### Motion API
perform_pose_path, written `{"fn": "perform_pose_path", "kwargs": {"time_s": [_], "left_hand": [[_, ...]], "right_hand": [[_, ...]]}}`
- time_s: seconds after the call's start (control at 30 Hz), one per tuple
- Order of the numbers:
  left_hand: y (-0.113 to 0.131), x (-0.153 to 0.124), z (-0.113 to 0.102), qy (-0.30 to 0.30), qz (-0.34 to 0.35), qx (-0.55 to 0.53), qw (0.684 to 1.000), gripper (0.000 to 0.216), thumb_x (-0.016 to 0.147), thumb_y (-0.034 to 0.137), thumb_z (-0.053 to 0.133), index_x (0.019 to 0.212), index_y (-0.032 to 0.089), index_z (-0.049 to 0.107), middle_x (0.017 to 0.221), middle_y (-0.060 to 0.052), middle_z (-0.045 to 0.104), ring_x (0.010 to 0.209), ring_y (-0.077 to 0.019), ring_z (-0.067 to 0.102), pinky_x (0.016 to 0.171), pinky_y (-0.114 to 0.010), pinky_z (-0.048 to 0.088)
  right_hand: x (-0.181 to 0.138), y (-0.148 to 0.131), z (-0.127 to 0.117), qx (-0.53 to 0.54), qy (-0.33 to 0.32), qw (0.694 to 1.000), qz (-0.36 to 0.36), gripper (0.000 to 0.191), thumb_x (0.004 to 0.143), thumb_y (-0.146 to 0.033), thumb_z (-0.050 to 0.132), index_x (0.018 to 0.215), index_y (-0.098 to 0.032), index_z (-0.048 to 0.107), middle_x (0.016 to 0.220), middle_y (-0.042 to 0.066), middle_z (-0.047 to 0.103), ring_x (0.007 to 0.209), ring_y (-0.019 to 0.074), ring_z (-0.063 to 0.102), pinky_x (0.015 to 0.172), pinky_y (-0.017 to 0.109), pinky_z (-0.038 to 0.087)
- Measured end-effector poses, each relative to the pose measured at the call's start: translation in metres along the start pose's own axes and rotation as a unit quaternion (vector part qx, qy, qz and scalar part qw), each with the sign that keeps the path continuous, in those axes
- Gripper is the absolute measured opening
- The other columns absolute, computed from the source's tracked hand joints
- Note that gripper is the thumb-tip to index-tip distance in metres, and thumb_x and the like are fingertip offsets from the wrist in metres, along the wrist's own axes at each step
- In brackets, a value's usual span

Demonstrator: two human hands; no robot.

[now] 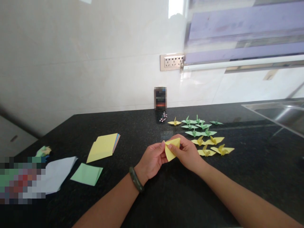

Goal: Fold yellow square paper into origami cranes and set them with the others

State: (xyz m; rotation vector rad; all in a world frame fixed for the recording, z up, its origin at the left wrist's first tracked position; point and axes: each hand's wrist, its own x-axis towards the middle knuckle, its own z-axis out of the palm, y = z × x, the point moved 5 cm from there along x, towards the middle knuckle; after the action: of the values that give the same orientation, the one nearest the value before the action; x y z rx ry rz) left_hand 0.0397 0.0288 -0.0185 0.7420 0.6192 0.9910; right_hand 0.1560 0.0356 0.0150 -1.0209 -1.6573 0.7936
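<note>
Between my two hands is a yellow piece of origami paper [173,151], partly folded and held a little above the dark counter. My left hand [154,158] pinches its left edge with thumb and fingers. From the other side my right hand [187,153] grips it, the thumb lying across its face. Several yellow paper cranes [222,149] stand just right of my right hand. Behind them are several green paper cranes [200,132], and a single yellow crane [174,122] sits farther back on the left.
Left of my hands lie a stack of yellow-topped paper [102,147], green paper [87,174] and white paper [58,174]. A phone-like dark object [161,98] leans on the wall, with a beaded loop [163,117] before it. A metal sink [285,114] is at the right.
</note>
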Motion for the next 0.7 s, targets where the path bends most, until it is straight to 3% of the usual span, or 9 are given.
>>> {"fn": "perform_pose_path", "kwargs": {"time_s": [0.33,0.53,0.7], "left_hand": [[0.0,-0.001,0.002,-0.005,-0.007,-0.032,0.999,0.025,0.073,0.029,0.065,0.086,0.008,0.065,0.078,-0.009,0.067,0.068,-0.0145,0.061,0.069,-0.026,0.046],[0.003,0.0,0.001,0.012,0.013,-0.029,0.999,0.028,0.069,0.032,0.069,0.082,0.008,0.066,0.076,-0.008,0.066,0.066,-0.0137,0.06,0.065,-0.025,0.045],[0.003,-0.001,0.002,0.013,0.016,-0.032,0.999,0.028,0.069,0.031,0.069,0.083,0.008,0.066,0.079,-0.009,0.067,0.071,-0.0153,0.061,0.071,-0.027,0.046]], "right_hand": [[-0.004,0.006,0.01,0.124,-0.056,0.985,0.107,0.025,0.071,-0.031,0.063,0.091,-0.017,0.058,0.075,0.001,0.06,0.066,0.0137,0.055,0.06,0.028,0.048],[-0.006,0.005,0.013,0.106,-0.081,0.985,0.107,0.037,0.064,-0.02,0.066,0.099,-0.019,0.056,0.08,0.0,0.061,0.068,0.0135,0.056,0.061,0.026,0.047],[-0.004,0.002,0.01,0.095,-0.081,0.989,0.084,0.024,0.072,-0.024,0.06,0.095,-0.018,0.059,0.078,0.002,0.061,0.069,0.014,0.056,0.064,0.028,0.047]]}}
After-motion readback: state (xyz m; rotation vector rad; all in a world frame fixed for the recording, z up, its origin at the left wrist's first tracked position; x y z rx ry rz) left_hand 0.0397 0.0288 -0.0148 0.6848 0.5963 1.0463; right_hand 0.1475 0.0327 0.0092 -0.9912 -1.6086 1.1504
